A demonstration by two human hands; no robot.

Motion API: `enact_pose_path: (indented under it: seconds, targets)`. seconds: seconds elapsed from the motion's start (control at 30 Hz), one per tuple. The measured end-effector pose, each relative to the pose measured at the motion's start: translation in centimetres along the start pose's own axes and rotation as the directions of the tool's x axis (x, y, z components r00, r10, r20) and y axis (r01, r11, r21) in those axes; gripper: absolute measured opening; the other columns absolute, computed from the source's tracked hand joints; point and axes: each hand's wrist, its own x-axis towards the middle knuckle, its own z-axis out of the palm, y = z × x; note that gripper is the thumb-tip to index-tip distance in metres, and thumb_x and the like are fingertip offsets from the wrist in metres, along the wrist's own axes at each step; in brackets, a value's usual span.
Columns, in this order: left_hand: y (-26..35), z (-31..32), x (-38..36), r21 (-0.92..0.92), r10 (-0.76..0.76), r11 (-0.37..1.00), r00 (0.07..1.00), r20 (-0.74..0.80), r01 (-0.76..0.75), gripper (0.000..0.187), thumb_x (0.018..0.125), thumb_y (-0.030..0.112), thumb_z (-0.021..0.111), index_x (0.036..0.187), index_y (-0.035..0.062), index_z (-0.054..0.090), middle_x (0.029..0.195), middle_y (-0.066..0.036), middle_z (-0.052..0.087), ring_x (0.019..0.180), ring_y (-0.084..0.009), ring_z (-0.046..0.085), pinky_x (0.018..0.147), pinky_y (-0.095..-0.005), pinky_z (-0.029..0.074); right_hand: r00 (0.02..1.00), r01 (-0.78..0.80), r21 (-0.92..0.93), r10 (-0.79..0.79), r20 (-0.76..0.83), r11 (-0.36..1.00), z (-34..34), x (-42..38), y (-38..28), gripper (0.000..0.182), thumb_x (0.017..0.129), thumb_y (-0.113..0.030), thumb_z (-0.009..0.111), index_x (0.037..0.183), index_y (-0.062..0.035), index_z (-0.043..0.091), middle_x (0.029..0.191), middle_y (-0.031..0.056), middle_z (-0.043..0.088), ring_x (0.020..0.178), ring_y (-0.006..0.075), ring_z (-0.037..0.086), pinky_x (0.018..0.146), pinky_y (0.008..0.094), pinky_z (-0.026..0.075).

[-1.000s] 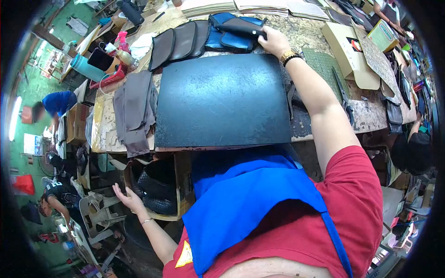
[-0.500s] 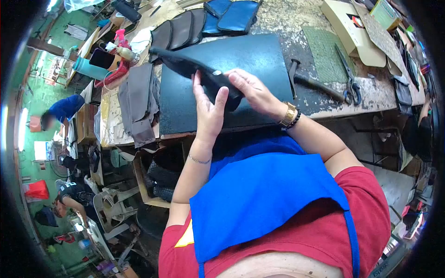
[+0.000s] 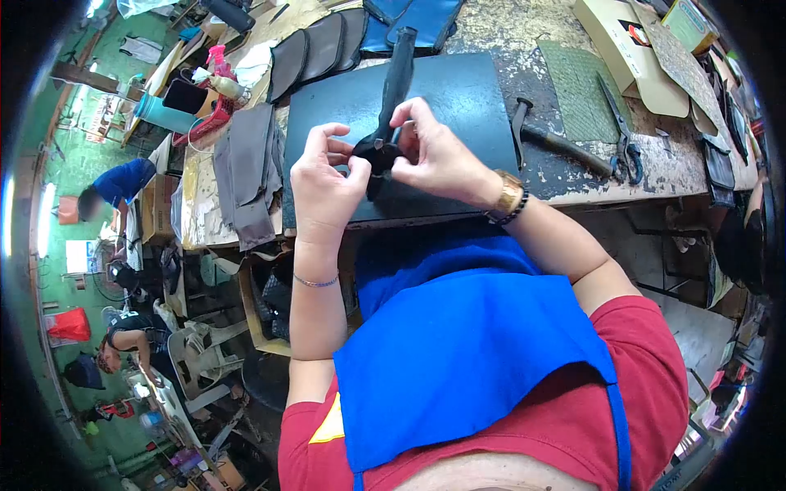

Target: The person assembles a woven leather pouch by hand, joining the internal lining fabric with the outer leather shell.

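Observation:
A black leather pouch (image 3: 398, 80) is held up between my hands, seen nearly edge-on, its far end pointing away from me. My left hand (image 3: 327, 182) is closed at its near left side, fingers curled and thumb against the edge. From the other side my right hand (image 3: 446, 159) pinches it, thumb low and fingertips over the top. Between the hands the near end bulges apart, with a small pale spot on it. Beneath is a dark, smooth work mat (image 3: 467, 98) on the worn table (image 3: 499, 29).
Right of the mat lie a hammer (image 3: 565, 151) and scissors (image 3: 622, 139). Grey-brown pieces (image 3: 248, 168) are stacked on the left. Brown pouches (image 3: 323, 47) and blue pouches (image 3: 422, 24) lie at the back, a cardboard box (image 3: 610, 37) at the back right. People (image 3: 123, 182) work far left.
The pouch has turned from slanting left to pointing away from me, nearly edge-on. My left hand has shifted left and curled its fingers; my right hand now pinches the near end.

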Motion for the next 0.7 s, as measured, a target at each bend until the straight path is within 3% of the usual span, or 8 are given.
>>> enact_pose_path:
  seconds: [0.1,0.2,0.23,0.37,0.47,0.5,0.67,0.7]
  targets:
    - [0.5,0.8,-0.7,0.014,-0.02,1.0,1.0,0.023,0.019,0.031,0.074,0.001,0.064,0.105,0.0021,0.061,0.077,-0.012,0.067,0.064,-0.0174,0.066,0.058,-0.03,0.053,0.995,-0.097,-0.096,0.097,-0.003,0.991,-0.9,0.4,-0.1,0.05,0.073,-0.011,0.07,0.113,-0.0025,0.041,0.073,0.0073,0.056,0.063,0.0188,0.059,0.059,0.0326,0.049]
    - [1.1,2.7,-1.7,0.111,0.168,0.98,0.986,-0.006,-0.166,0.03,0.077,0.004,0.066,0.107,0.0051,0.061,0.078,-0.012,0.066,0.065,-0.0223,0.066,0.061,-0.0338,0.054,0.977,0.155,-0.212,-0.181,-0.11,0.965,-0.6,1.3,0.0,0.051,0.076,-0.007,0.071,0.117,-0.0057,0.04,0.076,0.0041,0.054,0.066,0.0127,0.056,0.059,0.0278,0.049]
    - [1.1,2.6,-1.7,0.145,0.181,0.974,0.983,-0.028,-0.176,0.03,0.078,0.004,0.066,0.107,0.0053,0.061,0.08,-0.013,0.066,0.067,-0.0233,0.067,0.061,-0.0347,0.054,0.987,0.125,-0.167,-0.139,-0.075,0.978,-0.8,1.4,-1.1,0.052,0.077,-0.007,0.071,0.118,-0.0054,0.04,0.077,0.0052,0.055,0.067,0.016,0.06,0.061,0.0304,0.052]
    - [-0.2,0.7,-1.5,0.082,0.062,0.995,0.993,-0.104,-0.054,0.032,0.076,0.0,0.064,0.107,0.0053,0.06,0.078,-0.011,0.063,0.067,-0.0202,0.064,0.06,-0.0315,0.052,0.981,0.191,-0.247,-0.195,0.011,0.95,0.0,1.8,-0.6,0.052,0.074,0.001,0.066,0.118,-0.0046,0.04,0.067,0.0057,0.052,0.058,0.0156,0.056,0.055,0.0315,0.046]
    - [-2.0,-0.4,-2.0,0.051,0.08,0.996,0.97,-0.23,-0.07,0.035,0.075,-0.001,0.062,0.109,0.0055,0.058,0.074,-0.007,0.058,0.061,-0.019,0.058,0.058,-0.029,0.049,0.997,0.062,-0.201,-0.07,-0.036,0.978,-1.0,1.6,-1.4,0.052,0.073,0.001,0.065,0.119,-0.0042,0.042,0.067,0.0065,0.052,0.058,0.0187,0.055,0.055,0.0324,0.046]
    - [-1.9,-0.4,-1.8,0.074,0.077,0.995,0.974,-0.214,-0.063,0.035,0.075,0.0,0.063,0.109,0.0052,0.058,0.075,-0.008,0.059,0.062,-0.0199,0.059,0.059,-0.0299,0.05,0.996,0.063,-0.232,-0.075,-0.043,0.971,-0.9,1.6,-1.7,0.06,0.073,0.003,0.065,0.127,-0.0052,0.041,0.07,0.0088,0.055,0.06,0.025,0.059,0.058,0.0354,0.048]
    - [-0.5,-0.8,-0.3,0.247,0.242,0.946,0.965,-0.102,-0.211,0.034,0.076,0.006,0.066,0.109,0.0042,0.058,0.082,-0.011,0.063,0.072,-0.0258,0.065,0.064,-0.0351,0.053,0.884,0.445,-0.426,-0.462,0.069,0.788,1.2,2.0,-2.0,0.068,0.074,0.001,0.065,0.137,-0.0106,0.041,0.076,0.0115,0.059,0.07,0.0315,0.064,0.063,0.0404,0.052]
    - [0.1,-1.0,0.0,0.187,0.123,0.977,0.989,-0.086,-0.105,0.029,0.078,0.008,0.066,0.105,0.0029,0.059,0.085,-0.014,0.064,0.076,-0.029,0.067,0.066,-0.0372,0.053,0.877,0.457,-0.412,-0.476,0.064,0.788,1.5,2.0,-2.2,0.064,0.075,0.001,0.065,0.134,-0.0103,0.043,0.076,0.0108,0.058,0.069,0.0296,0.063,0.063,0.0398,0.052]
